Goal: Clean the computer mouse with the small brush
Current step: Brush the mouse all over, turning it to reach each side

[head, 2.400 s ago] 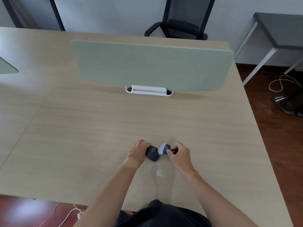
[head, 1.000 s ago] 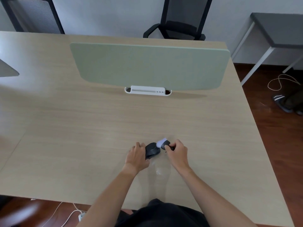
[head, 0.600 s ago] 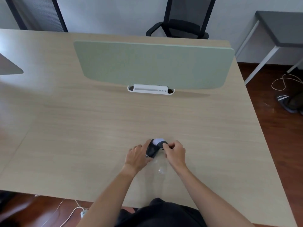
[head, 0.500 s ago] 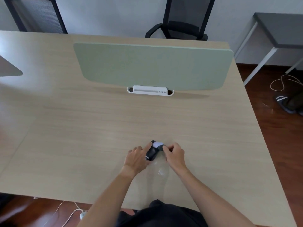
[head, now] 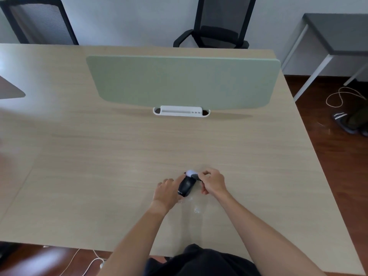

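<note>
Left grip [head: 166,191] holds mouse [head: 186,187]; brush [head: 191,173] atop.

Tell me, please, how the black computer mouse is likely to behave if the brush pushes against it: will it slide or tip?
The mouse looks small with a smooth shell, so it would probably slide on the smooth desk if unheld. It seems tilted on its side against the left hand, so it may tip when released. The brush in the right hand probably pushes only lightly.

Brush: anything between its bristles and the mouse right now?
Nothing visible. The right hand holds the brush with its white bristles at the far end of the mouse, which the left hand steadies on the table.
</note>
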Motion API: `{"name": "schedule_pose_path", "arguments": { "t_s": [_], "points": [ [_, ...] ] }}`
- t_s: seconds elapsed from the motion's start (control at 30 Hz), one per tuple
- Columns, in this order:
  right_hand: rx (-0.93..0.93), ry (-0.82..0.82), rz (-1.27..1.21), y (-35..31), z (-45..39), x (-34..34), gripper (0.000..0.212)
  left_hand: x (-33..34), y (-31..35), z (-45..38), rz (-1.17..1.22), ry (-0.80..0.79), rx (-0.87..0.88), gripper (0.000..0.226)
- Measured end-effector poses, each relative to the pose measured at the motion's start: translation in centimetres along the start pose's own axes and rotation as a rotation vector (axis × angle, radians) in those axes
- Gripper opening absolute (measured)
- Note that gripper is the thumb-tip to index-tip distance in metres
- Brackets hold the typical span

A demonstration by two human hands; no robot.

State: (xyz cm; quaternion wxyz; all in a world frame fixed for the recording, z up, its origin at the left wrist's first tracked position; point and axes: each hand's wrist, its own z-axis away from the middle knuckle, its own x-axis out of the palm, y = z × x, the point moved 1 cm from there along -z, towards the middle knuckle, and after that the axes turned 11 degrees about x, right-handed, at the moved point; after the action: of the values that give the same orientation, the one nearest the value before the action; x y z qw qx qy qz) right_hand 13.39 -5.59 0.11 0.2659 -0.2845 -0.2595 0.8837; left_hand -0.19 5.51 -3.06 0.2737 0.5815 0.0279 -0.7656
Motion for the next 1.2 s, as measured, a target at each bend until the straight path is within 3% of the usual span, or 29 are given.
{"name": "schedule_pose_path", "arguments": {
  "t_s": [0.13,0.2,0.37,0.53,0.63,0.73,0.9,1.07,1.13,1.2],
  "points": [
    [0.108,-0.12,0.087,-0.1,0.9,-0.8,0.015,0.0,-0.2,-0.3,-0.013,0.009,0.012,0.078],
    [0.159,-0.168,-0.015,-0.1,0.6,-1.1,0.014,0.0,-0.2,-0.3,-0.002,0.018,0.013,0.077],
    [0.108,-0.079,-0.284,-0.2,-0.2,-0.2,0.017,-0.1,-0.1,-0.2,0.034,0.039,0.022,0.07],
    [-0.023,0.011,0.032,0.1,0.6,0.7,0.013,-0.2,-0.2,-0.5,0.049,0.03,0.004,0.064],
    [-0.033,-0.044,0.185,0.0,1.2,0.5,0.009,-0.3,-0.2,-0.7,0.066,0.027,-0.013,0.066],
    [-0.007,-0.077,0.152,-0.4,1.0,-0.1,0.012,-0.7,-0.2,-0.6,0.072,0.049,-0.018,0.065],
    [-0.053,0.068,0.053,0.4,1.3,0.7,0.018,-0.3,0.0,-0.6,0.022,0.056,0.001,0.07],
    [0.037,-0.153,0.096,3.4,2.8,2.0,0.012,0.1,0.3,-0.8,0.027,0.021,0.006,0.07],
    [0.023,-0.101,0.027,3.7,2.8,1.3,0.011,-0.1,0.3,-0.9,0.076,0.024,0.002,0.07],
    [-0.056,0.054,-0.013,3.3,2.3,0.3,0.007,-0.4,0.2,-0.9,0.112,0.022,-0.006,0.071]
  ]
}}
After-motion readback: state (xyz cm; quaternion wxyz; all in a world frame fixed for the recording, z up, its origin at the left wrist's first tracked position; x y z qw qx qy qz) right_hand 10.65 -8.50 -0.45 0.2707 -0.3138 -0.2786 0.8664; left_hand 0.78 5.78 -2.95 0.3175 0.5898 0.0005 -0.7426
